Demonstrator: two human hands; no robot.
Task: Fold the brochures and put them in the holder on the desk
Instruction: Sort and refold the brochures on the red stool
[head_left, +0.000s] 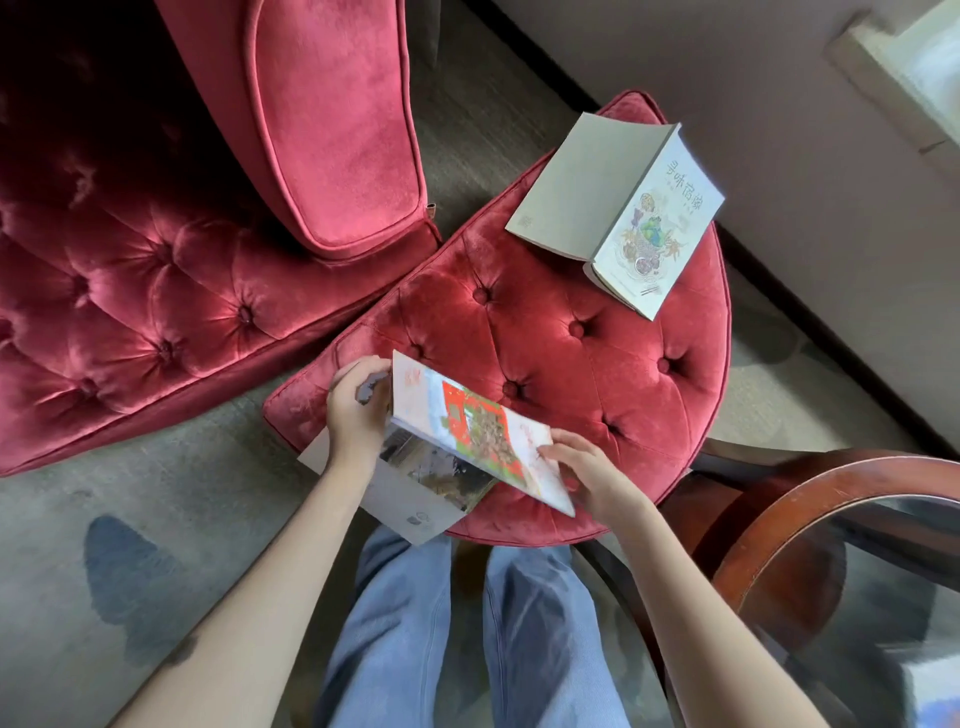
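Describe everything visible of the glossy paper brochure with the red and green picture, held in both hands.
The glossy paper brochure with the red and green picture is a folded sheet of several panels, half open. Its white top panel is tilted up; beneath it lie a dark photo panel and a pale grey panel with a small logo, which overhangs the near edge of the red tufted velvet footstool. The left hand grips its left fold; the right hand holds its right end.
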